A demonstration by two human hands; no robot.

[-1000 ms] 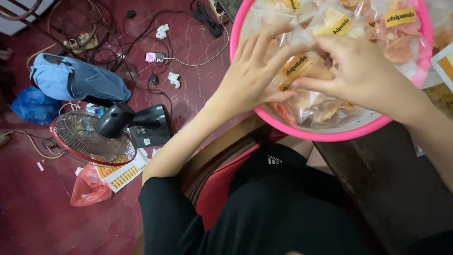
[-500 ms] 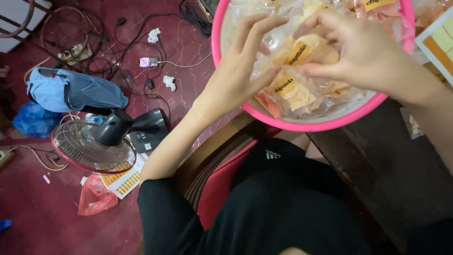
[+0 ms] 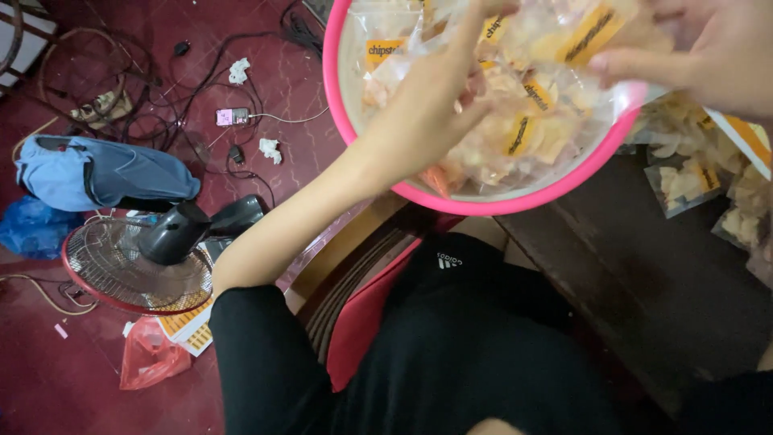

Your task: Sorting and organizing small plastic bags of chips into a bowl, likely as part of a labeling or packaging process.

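A person's left hand reaches up from a bent forearm into a pink bowl, fingers spread loosely over clear bags of chips piled inside. The right hand comes in from the upper right, thumb and fingers pinching one bag above the bowl.

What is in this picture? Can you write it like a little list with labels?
Left hand: inside the pink basin, resting on clear snack packets with orange labels
Right hand: fingers pinching one packet over the basin's rim
Basin: piled with chip packets
Dark table: more packets lying right of the basin
Floor: red fan, blue bag, tangled cables, red plastic bag
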